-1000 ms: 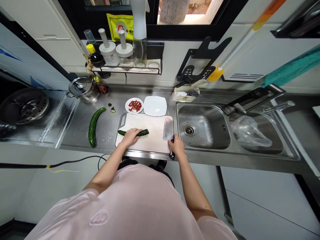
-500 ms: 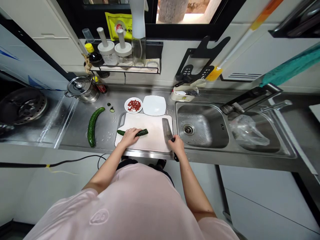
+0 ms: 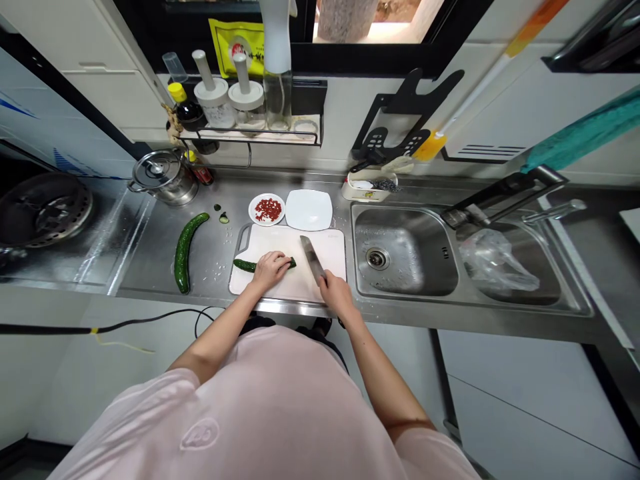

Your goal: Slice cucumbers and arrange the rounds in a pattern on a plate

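A dark green cucumber (image 3: 245, 265) lies crosswise on the white cutting board (image 3: 280, 241). My left hand (image 3: 271, 269) is closed over it near its right end, and a short stub shows past the fingers. In my right hand (image 3: 336, 292) is the handle of a kitchen knife (image 3: 313, 257), its broad blade pointing up and left over the board. The blade is a little right of the cucumber's end, apart from it. Behind the board stand a plate of chopped red pieces (image 3: 269, 210) and a white square plate (image 3: 309, 210).
Left of the board are a second, curved cucumber (image 3: 185, 257), small green trimmings (image 3: 223, 218) and a lidded steel pot (image 3: 163, 177). To the right is a double sink (image 3: 405, 251) with a plastic bag (image 3: 495, 260). A condiment shelf (image 3: 250, 137) hangs behind.
My right hand has carried the knife left, toward the cucumber, and its blade is now more slanted. My left hand has slid right along the cucumber, closer to its end.
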`<action>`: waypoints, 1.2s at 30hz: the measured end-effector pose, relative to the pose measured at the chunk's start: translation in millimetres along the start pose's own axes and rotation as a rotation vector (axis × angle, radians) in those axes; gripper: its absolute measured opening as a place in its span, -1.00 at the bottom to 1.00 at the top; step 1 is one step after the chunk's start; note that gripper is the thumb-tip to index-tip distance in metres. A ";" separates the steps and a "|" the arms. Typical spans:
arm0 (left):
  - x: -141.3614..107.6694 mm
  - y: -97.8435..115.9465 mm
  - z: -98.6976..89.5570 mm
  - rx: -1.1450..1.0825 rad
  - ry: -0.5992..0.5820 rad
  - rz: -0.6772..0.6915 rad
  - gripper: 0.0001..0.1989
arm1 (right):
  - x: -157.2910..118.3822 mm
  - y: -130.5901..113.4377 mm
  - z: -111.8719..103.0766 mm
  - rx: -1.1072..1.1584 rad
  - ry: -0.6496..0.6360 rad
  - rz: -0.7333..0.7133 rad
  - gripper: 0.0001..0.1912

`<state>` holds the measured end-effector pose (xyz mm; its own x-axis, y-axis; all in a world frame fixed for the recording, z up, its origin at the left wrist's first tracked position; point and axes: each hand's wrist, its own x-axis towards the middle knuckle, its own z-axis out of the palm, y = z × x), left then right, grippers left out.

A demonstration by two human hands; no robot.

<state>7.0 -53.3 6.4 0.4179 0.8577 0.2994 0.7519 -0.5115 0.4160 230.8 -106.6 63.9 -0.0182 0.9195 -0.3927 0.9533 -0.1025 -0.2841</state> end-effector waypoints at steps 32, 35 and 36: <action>-1.7 -7.1 13.1 -0.042 -0.001 0.067 -0.75 | -8.9 -39.1 6.5 -0.094 -0.161 -0.061 -0.75; -1.8 -7.4 13.6 -0.045 0.003 0.069 -0.75 | -14.1 -35.3 7.8 -0.100 -0.177 -0.051 -0.77; -1.8 -7.7 13.9 -0.043 0.002 0.072 -0.75 | -15.9 -33.9 7.9 -0.102 -0.182 -0.052 -0.77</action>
<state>7.5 -50.2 -9.3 0.4687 0.8188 0.3316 0.6973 -0.5734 0.4301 196.3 -120.7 72.9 -0.1133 0.8377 -0.5342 0.9750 -0.0096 -0.2219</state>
